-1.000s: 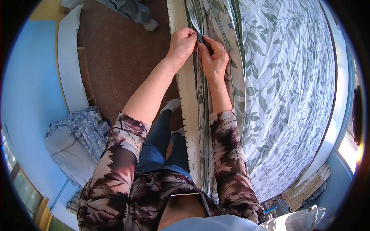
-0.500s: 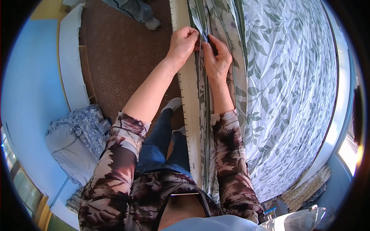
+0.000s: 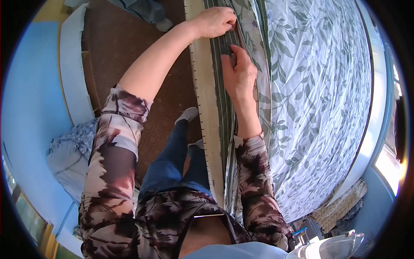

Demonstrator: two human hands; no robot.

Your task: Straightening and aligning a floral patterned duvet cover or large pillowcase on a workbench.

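Note:
A large white cloth [image 3: 317, 86] with a green leaf print is spread on my right. Its folded near edge [image 3: 252, 47] runs lengthwise beside a dark green striped fabric strip [image 3: 221, 86]. My left hand [image 3: 214, 22] reaches across the strip at the top, its fingers pinched at the cloth's folded edge. Closer to me, my right hand [image 3: 240, 71] hovers over the strip and the edge, thumb and forefinger apart, with nothing visible between them. Its other fingers are partly hidden.
A pale wooden rail [image 3: 202, 90] with dark tick marks borders the strip. Brown patterned flooring [image 3: 125, 52] lies left of it, with bundled bedding [image 3: 69, 157] by the blue wall [image 3: 32, 86]. Another person's leg [image 3: 146, 11] shows at the top. Clear glasses [image 3: 330, 248] sit lower right.
My left hand has moved up and right, away from my right hand. My right hand has dropped slightly toward me and its fingers have parted. More of the striped strip is exposed.

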